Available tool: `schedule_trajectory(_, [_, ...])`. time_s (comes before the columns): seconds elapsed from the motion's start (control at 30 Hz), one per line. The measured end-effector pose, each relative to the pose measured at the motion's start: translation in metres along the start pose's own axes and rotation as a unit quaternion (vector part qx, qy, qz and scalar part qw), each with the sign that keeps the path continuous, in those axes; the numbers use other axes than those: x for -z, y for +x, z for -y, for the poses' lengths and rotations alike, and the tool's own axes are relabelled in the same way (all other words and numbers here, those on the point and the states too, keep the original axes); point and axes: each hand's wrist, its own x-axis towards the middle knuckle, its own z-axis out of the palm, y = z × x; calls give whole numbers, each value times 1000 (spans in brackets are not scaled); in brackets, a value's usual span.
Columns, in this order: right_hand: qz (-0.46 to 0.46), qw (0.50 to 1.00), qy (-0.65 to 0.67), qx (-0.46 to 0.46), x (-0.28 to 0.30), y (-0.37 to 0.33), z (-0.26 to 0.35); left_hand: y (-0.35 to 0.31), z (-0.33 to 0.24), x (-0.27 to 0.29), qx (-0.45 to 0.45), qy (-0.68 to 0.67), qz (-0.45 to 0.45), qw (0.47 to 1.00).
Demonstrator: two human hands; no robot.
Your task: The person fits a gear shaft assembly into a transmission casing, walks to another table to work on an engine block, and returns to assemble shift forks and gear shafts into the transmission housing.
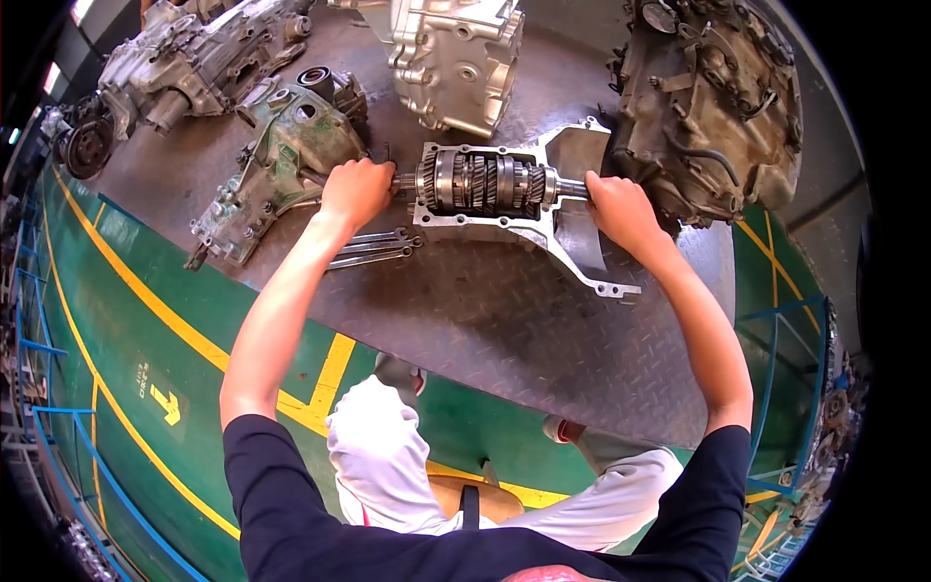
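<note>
A silver gearbox housing half [482, 221] lies open side up on the metal table, its flared bell end toward the right. Inside it sits a gear shaft [477, 182] with several dark helical gears along it. My left hand [357, 194] is closed round the shaft's left end, just outside the housing wall. At the other side my right hand [624, 210] grips the bright right end of the shaft, above the bell opening. The fingertips of both hands are partly hidden.
Several wrenches [373, 248] lie beside my left forearm. A greenish gearbox casing [281, 155] is at the left, a silver casing [456, 63] behind the housing, and a large dirty transmission [713, 107] at the right. Another gearbox [184, 68] stands far left. The table's front edge [485, 386] crosses before my knees.
</note>
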Motion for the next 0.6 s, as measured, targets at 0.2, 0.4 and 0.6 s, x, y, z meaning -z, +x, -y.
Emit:
schedule_trajectory(0.2, [-39,999,-24,26,-11,0,-6,-5,-1,-4,-11,-10,4,1000])
schedule_trajectory(0.4, [-192,970,-143,43,-33,-6,-3,-10,4,-38,-54,54,-210,975])
schedule_trajectory(0.6, [-249,955,-148,60,-20,-10,13,-18,-3,-25,-64,74,-270,958])
